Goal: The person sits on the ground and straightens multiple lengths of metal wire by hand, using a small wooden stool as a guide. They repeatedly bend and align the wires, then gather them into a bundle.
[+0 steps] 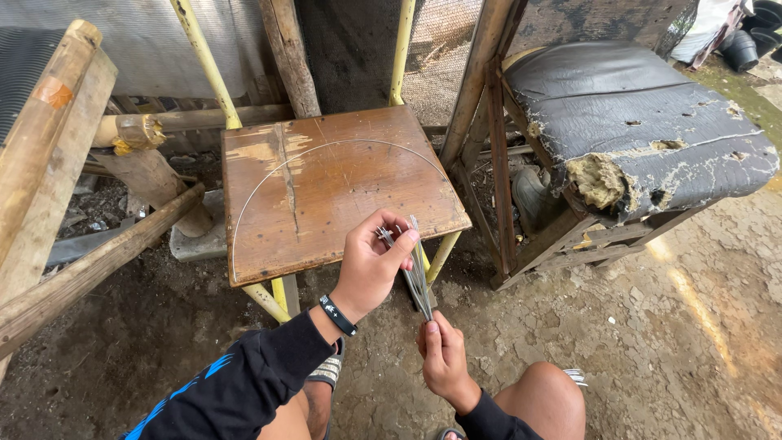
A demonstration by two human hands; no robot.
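1. I am looking down at my own two hands, held above a floor of packed dirt and cracked stone [619, 342].
2. My left hand [371, 265] is the farther one. Its fingers [389, 222] are curled closed around the upper part of a thin bundle of metal wires [419, 273], with the thumb pressed against the wires from the right.
3. My right hand [444, 358] sits nearer to me and just right of the left. Its fingers are folded shut, thumb on top, pinching the lower end of the same bundle.
4. The wires run nearly upright between the two hands, fanning a little at the top, where their tips stick out past my left fingers.
5. A black wristband [337, 315] circles my left wrist, and a dark sleeve with blue markings [236, 387] covers that arm.
6. Just beyond my hands stands a worn wooden chair seat [342, 191] on yellow metal legs [442, 255]. A single long wire [281, 169] lies on it, bent into a wide arch.
7. To the right is a torn black cushion [635, 122] with foam showing through its holes, resting on a rough wooden frame [497, 163].
8. To the left, wooden planks and poles [49, 163] lean at an angle.
9. My bare right knee [546, 399] shows at the near edge.
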